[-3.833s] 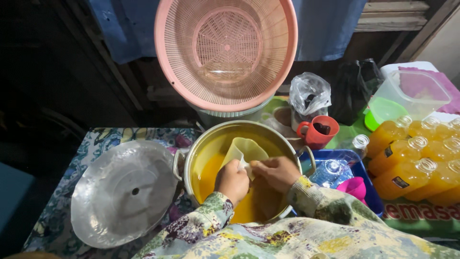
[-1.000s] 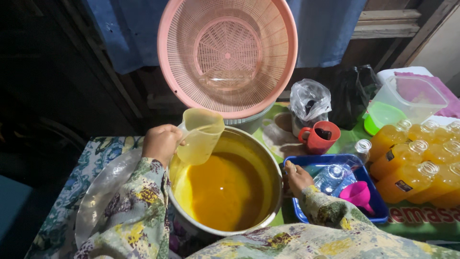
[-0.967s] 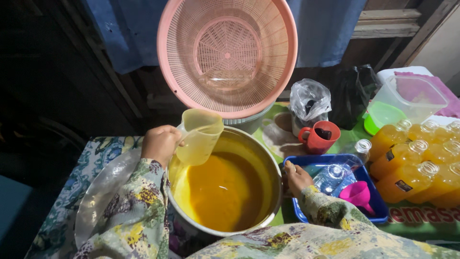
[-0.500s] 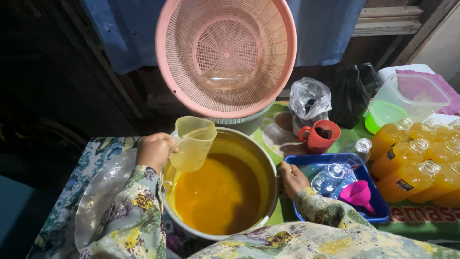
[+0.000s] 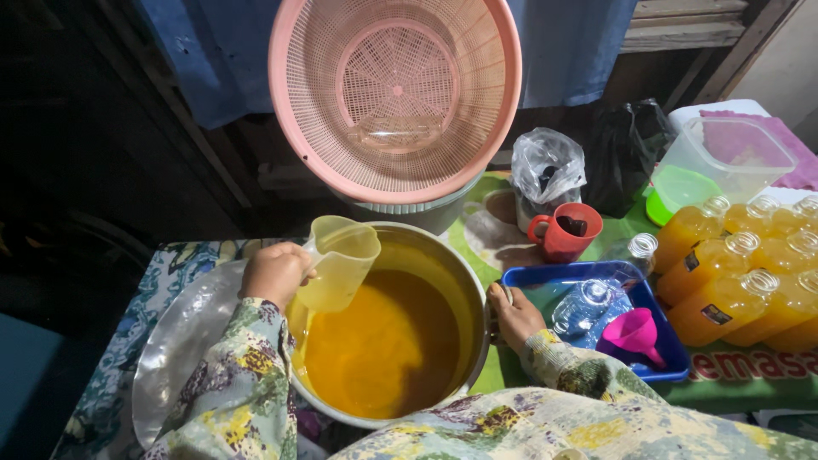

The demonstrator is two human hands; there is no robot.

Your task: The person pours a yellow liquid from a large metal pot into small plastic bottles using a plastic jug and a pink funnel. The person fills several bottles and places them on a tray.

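Note:
My left hand [image 5: 274, 273] grips the handle of a clear plastic jug [image 5: 341, 262] holding yellow liquid, held just above the left rim of a large metal pot [image 5: 473, 294]. The pot is filled with orange liquid [image 5: 383, 349]. At the pot's right rim, my right hand [image 5: 514, 315] rests with its fingers on the side handle. Both arms wear floral sleeves.
A pink mesh colander [image 5: 396, 89] leans behind the pot. A metal lid [image 5: 183, 341] lies at left. At right sit a blue tray [image 5: 660, 336] with an empty bottle and a pink funnel [image 5: 635, 332], a red mug [image 5: 567, 232], several filled orange bottles [image 5: 733, 264], and a clear tub [image 5: 724, 162].
The jug came up out of the pot in my left hand and has sunk slightly toward the left rim. My right hand left the jug and settled on the pot's right handle.

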